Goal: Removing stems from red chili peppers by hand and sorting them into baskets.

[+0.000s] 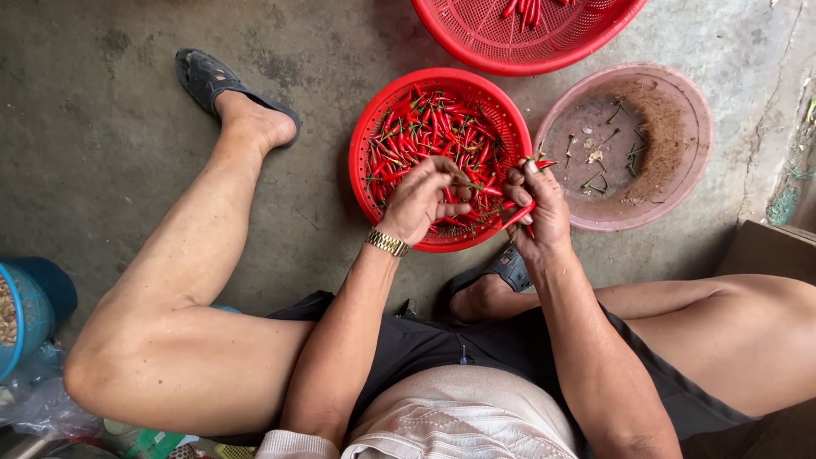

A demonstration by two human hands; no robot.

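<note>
Right hand (537, 204), its grip clamped on a single red chili (518, 216) at the near right rim of the red basket (365, 144), and the left hand (427, 197), wristwatch (388, 243) showing, fingers pinched together down among the chili pile (429, 127) inside that same basket, though what they pinch I cannot tell. Outward from the basket: one pink basin (680, 102) of stems touching its right side, one second red basket (544, 51) just beyond it, one blue bucket (34, 306) well off to its left on the concrete floor (102, 127).
</note>
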